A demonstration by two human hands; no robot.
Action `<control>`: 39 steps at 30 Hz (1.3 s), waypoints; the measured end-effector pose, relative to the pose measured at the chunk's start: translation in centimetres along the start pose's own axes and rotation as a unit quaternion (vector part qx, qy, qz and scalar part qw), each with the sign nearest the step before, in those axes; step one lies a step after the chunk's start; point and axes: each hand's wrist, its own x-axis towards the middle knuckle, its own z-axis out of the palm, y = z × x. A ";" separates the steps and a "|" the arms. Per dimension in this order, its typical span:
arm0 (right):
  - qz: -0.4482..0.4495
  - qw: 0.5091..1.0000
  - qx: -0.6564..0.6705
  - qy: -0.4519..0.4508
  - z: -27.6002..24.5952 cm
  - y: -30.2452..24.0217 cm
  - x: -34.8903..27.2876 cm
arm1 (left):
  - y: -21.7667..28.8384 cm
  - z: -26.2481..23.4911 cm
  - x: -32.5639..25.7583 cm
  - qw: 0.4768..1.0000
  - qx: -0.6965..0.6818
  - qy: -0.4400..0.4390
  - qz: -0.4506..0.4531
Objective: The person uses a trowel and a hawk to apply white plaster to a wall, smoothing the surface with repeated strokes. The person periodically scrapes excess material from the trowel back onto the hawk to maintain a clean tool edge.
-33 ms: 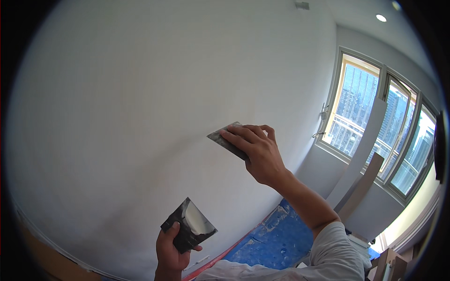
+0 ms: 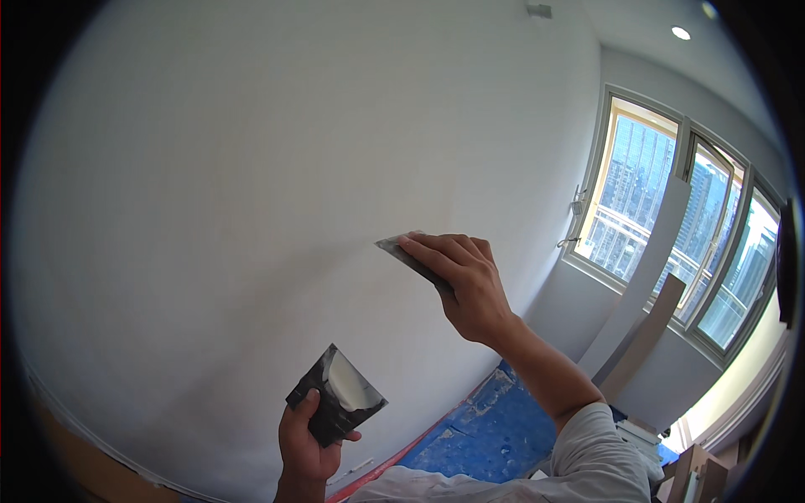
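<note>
My right hand (image 2: 465, 285) is raised against a white wall (image 2: 251, 193) and grips a flat metal putty knife (image 2: 402, 250). Its blade lies on the wall surface under my fingertips. Lower down, my left hand (image 2: 306, 440) holds a dark square plate (image 2: 323, 411) by its bottom corner, close to the wall. A smear of white filler (image 2: 348, 387) sits on the plate's upper face. My right forearm comes out of a light grey sleeve (image 2: 599, 448) at the lower right.
A large window (image 2: 671, 218) fills the right wall, and long pale boards (image 2: 646, 335) lean beneath it. Blue sheeting (image 2: 495, 427) spattered with white covers the floor, with a red strip (image 2: 394, 461) along the wall's foot. A recessed ceiling light (image 2: 681, 33) glows above.
</note>
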 end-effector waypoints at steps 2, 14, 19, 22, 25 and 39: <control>0.050 0.973 0.221 0.049 -0.4 -1.9 -2.5 | -0.1 0.8 1.6 0.997 -0.069 -0.037 0.006; -0.174 0.984 0.016 -0.030 0.1 1.6 -5.4 | -0.7 5.7 3.2 0.977 -0.139 -0.158 -0.041; -0.161 0.984 0.067 -0.047 -2.8 5.2 -3.5 | 1.0 6.2 2.9 0.985 0.004 -0.170 0.005; -0.242 0.956 0.153 -0.058 -6.3 2.3 -0.5 | 1.7 6.3 3.6 0.987 0.053 -0.152 -0.024; -0.330 0.929 0.128 -0.108 -7.1 0.7 1.2 | 2.2 6.6 3.8 0.978 0.055 -0.199 -0.032; -0.131 0.991 -0.020 0.009 -15.2 5.9 10.7 | 2.0 4.3 2.3 0.988 0.057 -0.140 0.034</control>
